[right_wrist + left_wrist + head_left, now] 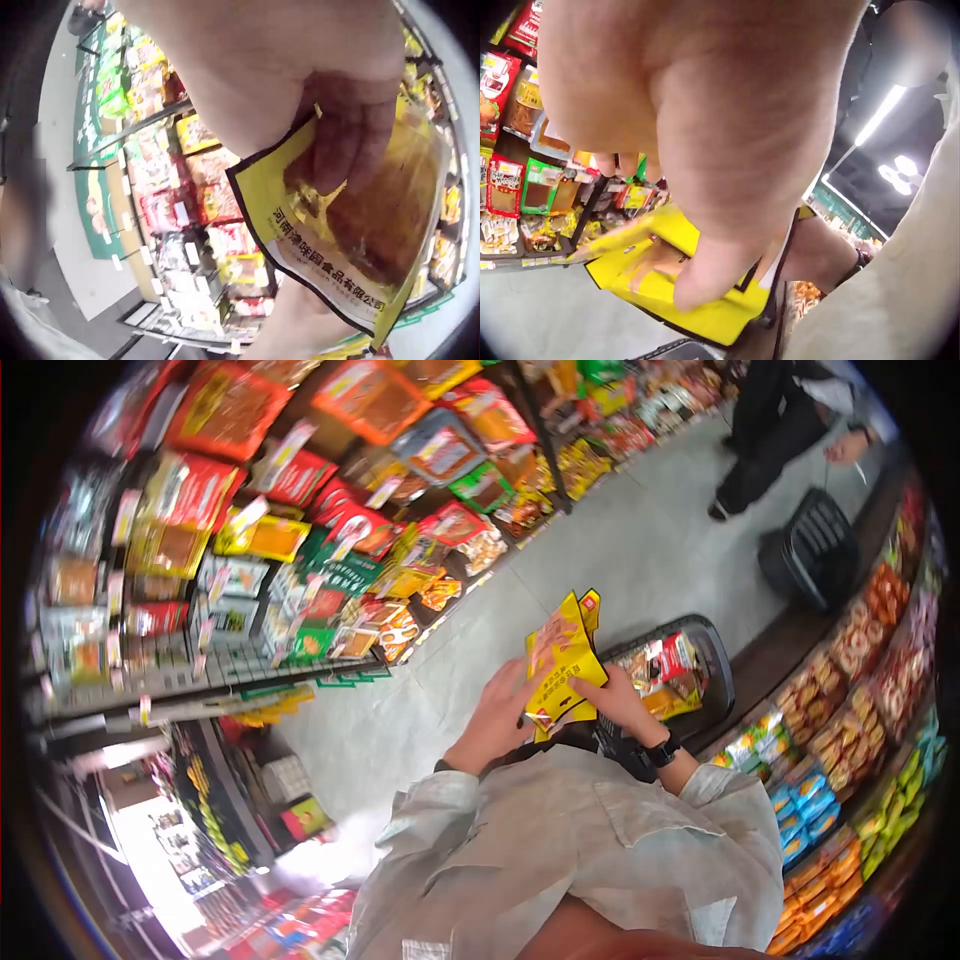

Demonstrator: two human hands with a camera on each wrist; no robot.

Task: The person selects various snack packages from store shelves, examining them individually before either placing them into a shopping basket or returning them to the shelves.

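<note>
Above the black wheeled shopping basket's (716, 660) near rim, held in both hands.
Left hand (497, 715) and right hand (618, 700) pinching flat yellow printed plastic snack pouches (562, 660); loose fanned stack, could slip past basket onto grey floor (640, 550) beside packed shelves (300, 540).

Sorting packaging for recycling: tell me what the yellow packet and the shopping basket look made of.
Yellow packet: seemingly thin glossy plastic film; it creases and shines, and a clear window shows the contents in the right wrist view. Shopping basket: probably matte black hard plastic, with a rigid rim.
</note>
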